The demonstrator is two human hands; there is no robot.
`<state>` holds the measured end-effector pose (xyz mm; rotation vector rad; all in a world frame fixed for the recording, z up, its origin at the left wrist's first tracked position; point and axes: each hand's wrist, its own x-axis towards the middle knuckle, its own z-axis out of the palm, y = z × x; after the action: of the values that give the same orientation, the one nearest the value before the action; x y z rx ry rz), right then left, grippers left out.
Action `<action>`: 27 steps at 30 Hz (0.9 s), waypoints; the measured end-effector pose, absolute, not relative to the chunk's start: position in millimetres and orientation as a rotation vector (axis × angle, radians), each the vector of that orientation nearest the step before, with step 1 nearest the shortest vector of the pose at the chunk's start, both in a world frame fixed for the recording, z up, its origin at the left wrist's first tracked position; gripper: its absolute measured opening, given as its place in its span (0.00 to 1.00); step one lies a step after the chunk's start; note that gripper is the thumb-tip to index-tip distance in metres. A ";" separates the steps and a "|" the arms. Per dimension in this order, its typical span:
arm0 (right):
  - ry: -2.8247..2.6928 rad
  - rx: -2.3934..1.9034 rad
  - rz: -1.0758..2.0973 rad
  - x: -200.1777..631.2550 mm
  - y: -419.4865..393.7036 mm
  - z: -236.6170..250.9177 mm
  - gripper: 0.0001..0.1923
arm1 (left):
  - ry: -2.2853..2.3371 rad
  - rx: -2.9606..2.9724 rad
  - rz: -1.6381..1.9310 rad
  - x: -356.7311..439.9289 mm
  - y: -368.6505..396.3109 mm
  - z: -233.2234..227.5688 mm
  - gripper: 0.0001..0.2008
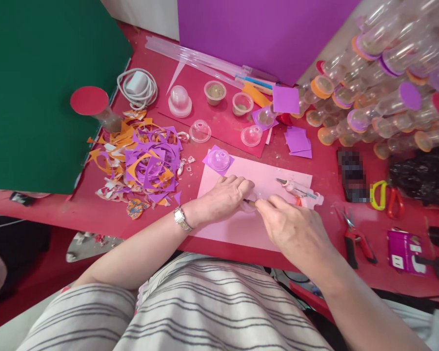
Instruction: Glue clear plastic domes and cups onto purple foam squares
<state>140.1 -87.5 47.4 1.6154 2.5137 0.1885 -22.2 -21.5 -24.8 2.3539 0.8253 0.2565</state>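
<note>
My left hand [231, 196], with a watch [183, 219] on its wrist, is curled over the left side of a clear plastic dome lid [249, 208]. My right hand [290, 222] is closed on a thin dark-tipped tool [249, 202], its tip against the lid beside my left fingers. Most of the tool is hidden in my grip. Both hands are over a pink sheet [223, 229]. Just beyond them, another clear dome lid [219, 160] sits on a purple paper square [208, 158]. A glue gun [302, 190] lies right of my right hand.
Orange and purple paper scraps [149, 165] heap at left. Clear cups [215, 92] and purple squares [298, 141] sit behind. Joined plastic bottles [369, 107] stack at right, above pliers [356, 243] and scissors [386, 197]. Green [51, 97] and purple boards [256, 39] stand behind.
</note>
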 end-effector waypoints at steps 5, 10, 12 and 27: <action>2.511 1.615 0.211 140.5 -87.3 46.0 0.12 | 0.829 2.332 0.236 -21.6 -21.1 -22.8 0.08; 2.454 1.630 0.165 139.7 -88.2 43.9 0.11 | 0.827 2.335 0.232 -22.2 -20.8 -23.5 0.08; 2.411 1.624 0.134 138.1 -87.2 44.8 0.11 | 0.829 2.334 0.245 -22.3 -21.0 -25.2 0.08; 2.317 1.528 0.031 131.5 -66.5 60.3 0.14 | 0.799 2.367 0.391 -19.9 -21.2 -32.6 0.08</action>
<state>131.5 -66.5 60.3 1.5281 2.3165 0.0307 -19.9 -21.2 -32.6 2.3674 0.7991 0.3914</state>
